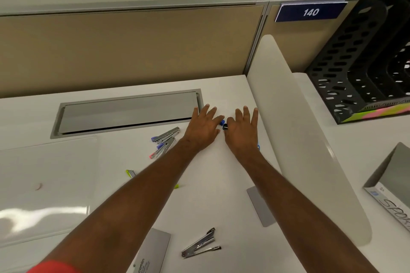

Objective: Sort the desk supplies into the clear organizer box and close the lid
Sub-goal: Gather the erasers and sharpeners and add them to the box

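White desk surface (210, 173); silver metal stapler (200, 244) lower centre; black perforated file rack (359, 55) upper right; navy number plate (310, 12).

Legible text, head view:

1. "140": white numerals on a dark blue nameplate (310, 12) fixed near the top of the beige cubicle partition (133, 51), upper right.

2. "camlin": small dark lettering, running sideways on a grey card (153, 252) lying on the white desk (210, 173) at the bottom edge. Finer print beside the word is too small to read.

3. "SPOR…": large dark slanted lettering on the side of a grey and white box (390, 193) at the right edge; the word is cut off by the frame. A small blue mark near the box's corner is unreadable.
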Tool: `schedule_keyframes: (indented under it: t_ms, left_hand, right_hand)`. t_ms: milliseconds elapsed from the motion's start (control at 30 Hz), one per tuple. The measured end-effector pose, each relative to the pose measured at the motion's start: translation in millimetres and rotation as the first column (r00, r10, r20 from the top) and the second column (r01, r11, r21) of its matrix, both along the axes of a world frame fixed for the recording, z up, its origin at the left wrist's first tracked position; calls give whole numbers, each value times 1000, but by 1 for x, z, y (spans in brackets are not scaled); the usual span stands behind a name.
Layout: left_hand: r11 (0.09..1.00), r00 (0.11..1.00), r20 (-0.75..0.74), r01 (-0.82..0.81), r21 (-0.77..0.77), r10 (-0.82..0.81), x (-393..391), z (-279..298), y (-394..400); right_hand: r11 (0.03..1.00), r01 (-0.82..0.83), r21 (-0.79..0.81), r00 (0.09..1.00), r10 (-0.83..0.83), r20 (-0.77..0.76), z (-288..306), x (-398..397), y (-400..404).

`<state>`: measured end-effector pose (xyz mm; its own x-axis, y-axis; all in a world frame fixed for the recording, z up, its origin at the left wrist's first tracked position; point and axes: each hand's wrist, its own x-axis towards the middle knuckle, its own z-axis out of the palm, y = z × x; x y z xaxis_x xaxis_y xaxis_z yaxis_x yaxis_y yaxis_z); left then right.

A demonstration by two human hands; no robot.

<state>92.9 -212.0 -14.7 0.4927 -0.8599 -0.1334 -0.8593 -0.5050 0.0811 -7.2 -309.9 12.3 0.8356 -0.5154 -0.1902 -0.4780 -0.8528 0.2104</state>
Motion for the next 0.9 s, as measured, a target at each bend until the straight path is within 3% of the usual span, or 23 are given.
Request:
schedule_keyframes:
  t_ms: [267,433,567,733,900]
  left_hand:
    - [955,997,62,-22,-296,42,-2,-4,5]
    - [914,990,-16,-138,-382,143,-4,-3,19]
    - [807,972,-123,-236,-542,201,-11,6,37]
    - [757,941,-220,-337,-560,256,-26,25,77]
    - [717,932,-302,-348,-604,199,-53,51,129]
  right_hand:
    - [999,-3,48,997,0,80,4,-1,10]
    - [997,-12,79,989,0,149,15,-9,19]
    - [991,-9,130,979,-19,205,32,-17,32]
    - [988,-17,154,964,-25,266,57,-31,52]
    - [982,-17,188,933,-52,357,72,-49,77]
